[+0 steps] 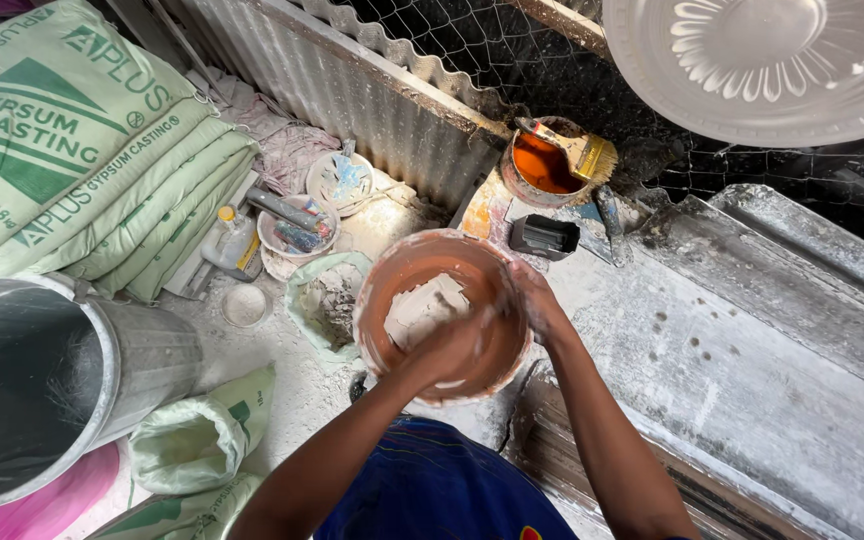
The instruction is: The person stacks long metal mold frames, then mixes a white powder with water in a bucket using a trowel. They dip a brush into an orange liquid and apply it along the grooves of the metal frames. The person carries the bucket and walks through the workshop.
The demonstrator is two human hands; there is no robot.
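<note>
A round orange bowl (404, 268), smeared with white plaster, is held over the dusty floor in the middle of the view. A pale lump of plaster (420, 310) lies inside it. My left hand (449, 350) reaches into the bowl from the near side, coated in white, with its fingers curled against the plaster; motion blur hides whether it grips anything. My right hand (535, 300) clasps the bowl's right rim.
Green powder sacks (62, 150) are stacked at left, above a metal bucket (142, 360) and open bags (327, 300). A tin of orange liquid with a brush (547, 160) and a black object (544, 236) sit behind. A plaster-caked bench (742, 340) runs right; a white moulded disc (772, 60) hangs above.
</note>
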